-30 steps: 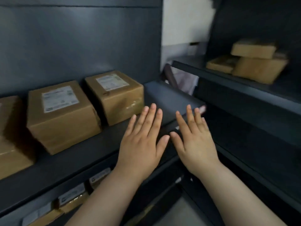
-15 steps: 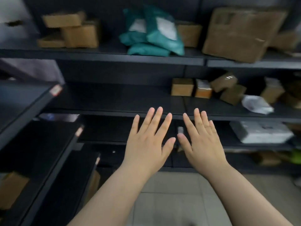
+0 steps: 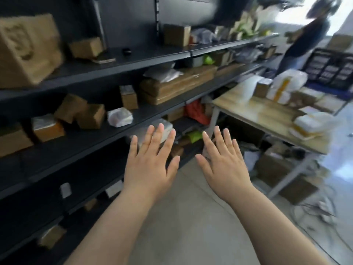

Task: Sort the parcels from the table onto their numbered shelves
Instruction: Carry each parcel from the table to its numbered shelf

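My left hand [image 3: 150, 165] and my right hand [image 3: 223, 165] are held out flat in front of me, palms down, fingers spread, holding nothing. A wooden table [image 3: 257, 111] stands at the right, carrying white bagged parcels [image 3: 286, 85] and brown boxes [image 3: 307, 96]. Dark shelves [image 3: 114, 131] run along the left, stacked with cardboard boxes [image 3: 91, 115] and a white wrapped parcel [image 3: 119, 117]. Both hands hover over the floor, apart from the table and the shelves.
Another person [image 3: 307, 37] stands at the far right near a black crate [image 3: 332, 69]. Cardboard boxes [image 3: 282, 173] and cables lie under the table. A concrete floor aisle [image 3: 187, 217] runs between shelves and table.
The view has swung right, from the shelf corner to the long shelf wall and the table. My hands stay spread and hold nothing throughout.
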Motion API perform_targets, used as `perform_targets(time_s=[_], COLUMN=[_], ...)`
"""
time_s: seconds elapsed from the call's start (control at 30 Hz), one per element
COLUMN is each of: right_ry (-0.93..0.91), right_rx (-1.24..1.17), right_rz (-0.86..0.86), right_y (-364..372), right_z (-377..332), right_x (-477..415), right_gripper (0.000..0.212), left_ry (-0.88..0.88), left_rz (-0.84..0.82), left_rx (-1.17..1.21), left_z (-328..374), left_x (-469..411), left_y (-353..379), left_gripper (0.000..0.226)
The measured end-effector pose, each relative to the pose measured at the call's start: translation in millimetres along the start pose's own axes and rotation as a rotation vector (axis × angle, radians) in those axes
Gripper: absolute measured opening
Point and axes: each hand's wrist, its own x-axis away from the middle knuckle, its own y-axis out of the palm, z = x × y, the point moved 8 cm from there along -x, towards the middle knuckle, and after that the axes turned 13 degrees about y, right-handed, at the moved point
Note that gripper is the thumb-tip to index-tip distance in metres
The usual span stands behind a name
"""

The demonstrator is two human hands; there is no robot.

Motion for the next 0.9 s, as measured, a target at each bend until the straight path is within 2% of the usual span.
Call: perform_targets(time_s=[0.17, 0.33, 0.53, 0.7, 0.9], right_ry=[0.164, 0.306, 0.448, 0.541, 0.608], right_rx=[0.051, 0.012, 0.013, 0.002, 0.009], right_rz=[0.032, 0.066, 0.027, 0.004, -0.001], right_y=[-29, -46, -32, -18, -1], right_z=[142, 238, 310, 355, 395], right_x=[-34, -55, -87, -143, -248], right_gripper=[0.077, 0.073, 0.076, 0.067, 0.081], left_ry=[0.206, 0.385, 0.485, 0.576, 0.64], left_rz=[0.022, 0.054, 0.031, -0.037, -0.083], left_rx=[0.021, 0.037, 0.051, 0.105, 0.124], left_z=[119, 199, 242, 261, 261], left_x=[-98, -168, -246, -321, -440], left_y=[52, 87, 127, 165, 208], left_gripper=[0.059, 0.058, 0.058, 0.058, 0.061])
